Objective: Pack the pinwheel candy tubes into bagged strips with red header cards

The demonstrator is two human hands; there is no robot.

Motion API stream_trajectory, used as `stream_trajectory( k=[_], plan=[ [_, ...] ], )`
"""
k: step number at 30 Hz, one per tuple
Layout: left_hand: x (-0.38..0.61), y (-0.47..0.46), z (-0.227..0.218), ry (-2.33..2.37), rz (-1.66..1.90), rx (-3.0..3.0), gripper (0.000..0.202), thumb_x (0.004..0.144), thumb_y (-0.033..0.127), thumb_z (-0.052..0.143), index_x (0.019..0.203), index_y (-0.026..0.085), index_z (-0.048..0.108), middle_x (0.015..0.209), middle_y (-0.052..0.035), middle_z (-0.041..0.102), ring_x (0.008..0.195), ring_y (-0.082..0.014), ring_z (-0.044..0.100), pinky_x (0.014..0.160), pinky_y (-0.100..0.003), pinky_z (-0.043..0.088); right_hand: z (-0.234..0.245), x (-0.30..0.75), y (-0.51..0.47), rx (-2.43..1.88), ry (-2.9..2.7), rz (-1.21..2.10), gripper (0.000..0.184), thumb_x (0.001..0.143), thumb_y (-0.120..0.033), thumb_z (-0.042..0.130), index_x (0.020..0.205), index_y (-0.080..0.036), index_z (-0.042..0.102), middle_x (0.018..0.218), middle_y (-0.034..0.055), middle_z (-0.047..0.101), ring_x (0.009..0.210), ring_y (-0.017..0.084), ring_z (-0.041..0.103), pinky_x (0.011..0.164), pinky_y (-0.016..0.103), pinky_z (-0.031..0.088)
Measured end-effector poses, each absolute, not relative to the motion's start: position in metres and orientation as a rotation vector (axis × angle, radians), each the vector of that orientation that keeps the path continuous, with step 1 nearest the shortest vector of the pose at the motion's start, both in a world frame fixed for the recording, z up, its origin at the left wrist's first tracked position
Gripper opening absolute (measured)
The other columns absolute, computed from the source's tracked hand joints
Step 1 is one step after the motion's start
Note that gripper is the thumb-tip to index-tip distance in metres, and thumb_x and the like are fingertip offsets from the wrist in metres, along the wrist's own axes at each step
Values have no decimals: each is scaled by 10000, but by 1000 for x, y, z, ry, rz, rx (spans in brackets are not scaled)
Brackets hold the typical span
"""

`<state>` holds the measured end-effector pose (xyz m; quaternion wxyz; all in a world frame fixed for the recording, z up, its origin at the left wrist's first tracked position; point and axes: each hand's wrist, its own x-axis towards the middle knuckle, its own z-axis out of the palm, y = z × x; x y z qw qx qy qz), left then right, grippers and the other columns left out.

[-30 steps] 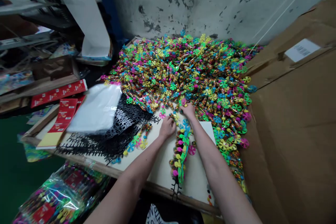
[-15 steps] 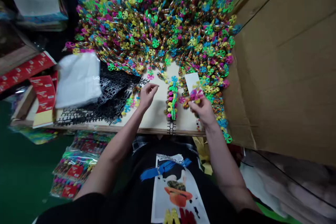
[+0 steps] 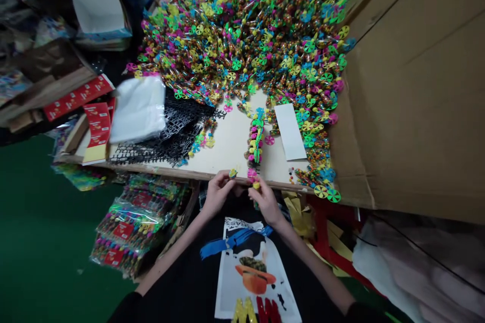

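Observation:
At the table's front edge, my left hand (image 3: 217,194) pinches a small yellow-and-green plastic piece (image 3: 232,173). My right hand (image 3: 266,203), beside it, is closed on a candy toy (image 3: 256,186) with a yellow cap, its lower part mostly hidden by the fingers. A pink piece (image 3: 252,175) shows just above those fingertips. Directly ahead lies a row of candy toys (image 3: 255,144) with pink and yellow caps and green pinwheels, side by side on a black mesh strip whose near end is partly covered.
A large heap of candy toys (image 3: 242,35) fills the back. Black mesh (image 3: 170,121), white bags (image 3: 139,108) and red cards (image 3: 99,123) lie left. A white card (image 3: 290,131) and a cardboard box (image 3: 401,91) are right. Packed bags (image 3: 129,222) stand below.
Both hands have come back to the table's front edge and closer together. My right hand has left the white card, carrying a candy toy. The view has shifted left.

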<state>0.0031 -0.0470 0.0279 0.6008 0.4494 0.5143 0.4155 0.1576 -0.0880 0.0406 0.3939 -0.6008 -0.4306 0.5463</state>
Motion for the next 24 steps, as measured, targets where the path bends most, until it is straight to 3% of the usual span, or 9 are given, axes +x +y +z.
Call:
stream_trajectory(
  k=[5,9,15,24],
  plan=[
    [17,-27,5,1263,1039,1168,145,691,256,667,810,181,705,868,-34,647,860,-157,601,793,-275,484,18,186,-84,-1588,-1124,1018,231,804,-362,489,949,-209,583,932,58,571,847,177,570,758,299,488],
    [28,-15,-10,1244,957,1207,151,682,219,655,816,173,704,837,-33,680,804,-153,619,768,-284,504,0,201,-69,-1660,-1299,679,191,795,-356,513,878,-207,598,872,73,576,829,206,585,765,340,503],
    [37,-11,-21,1277,894,1245,106,667,171,637,760,162,688,767,-22,692,711,-141,633,712,-272,524,-16,197,-58,-1601,-1212,756,223,776,-382,579,924,-215,578,874,54,663,846,205,640,786,348,518],
    [47,-2,-18,1265,881,1395,141,659,92,600,739,167,688,766,-19,697,735,-141,640,711,-257,513,-25,188,-55,-1544,-1049,810,226,752,-408,610,849,-210,563,809,38,658,767,182,650,756,337,542]
  ],
)
